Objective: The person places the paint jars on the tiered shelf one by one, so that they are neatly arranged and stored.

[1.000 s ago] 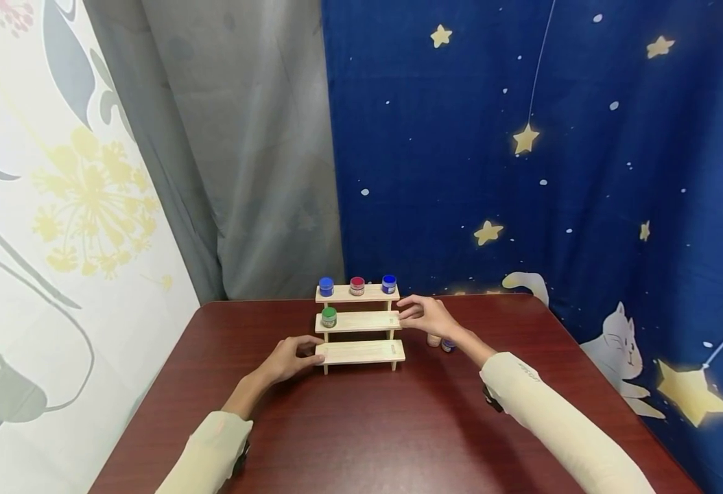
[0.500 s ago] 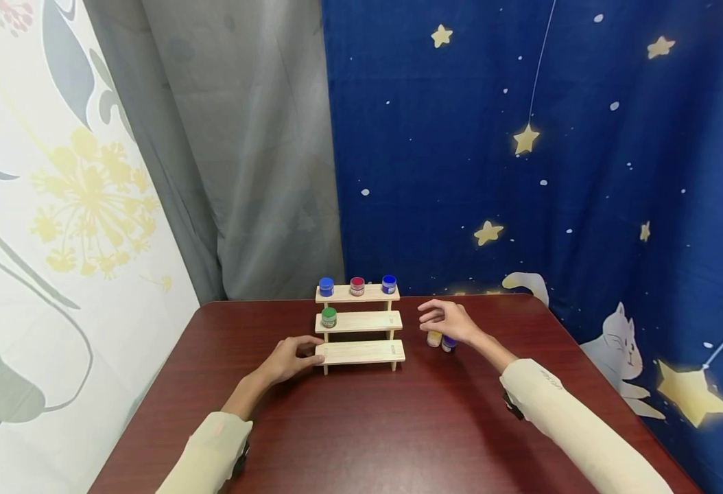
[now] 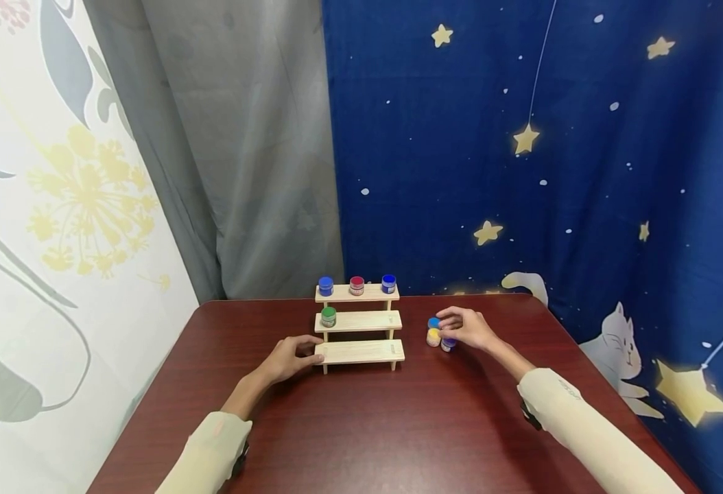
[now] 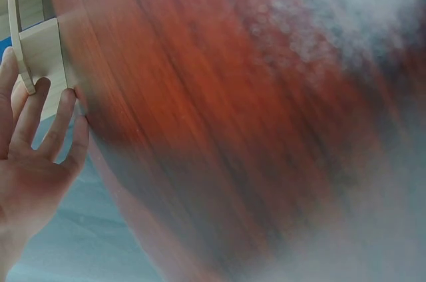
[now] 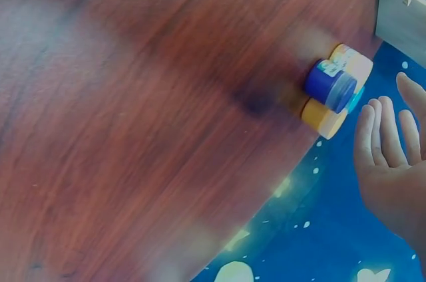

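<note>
My left hand (image 3: pixel 289 358) holds the left end of the lowest shelf of a three-step wooden stand (image 3: pixel 361 352), thumb at the front edge. In the left wrist view its fingers (image 4: pixel 56 126) touch the shelf end. A blue jar (image 3: pixel 326 287), a red jar (image 3: pixel 357 287) and another blue jar (image 3: pixel 389 285) stand on the top step. One green-lidded jar (image 3: pixel 328 317) sits at the left of the middle step. My right hand (image 3: pixel 469 329) hovers over small jars, holding none: a yellow one (image 3: pixel 433 337), a blue-lidded one (image 3: pixel 434 322) and a purple-blue one (image 5: pixel 326 86).
Another yellow-orange jar (image 5: pixel 323 120) shows beside the group in the right wrist view. Everything stands on a dark red-brown wooden table (image 3: pixel 361 425). Behind it hang a grey curtain (image 3: pixel 263 171) and a blue star-patterned curtain (image 3: pixel 435 171).
My right hand has moved right, from the right end of the middle step to the jars on the table, uncovering the yellow and blue-lidded ones. The left hand has stayed put.
</note>
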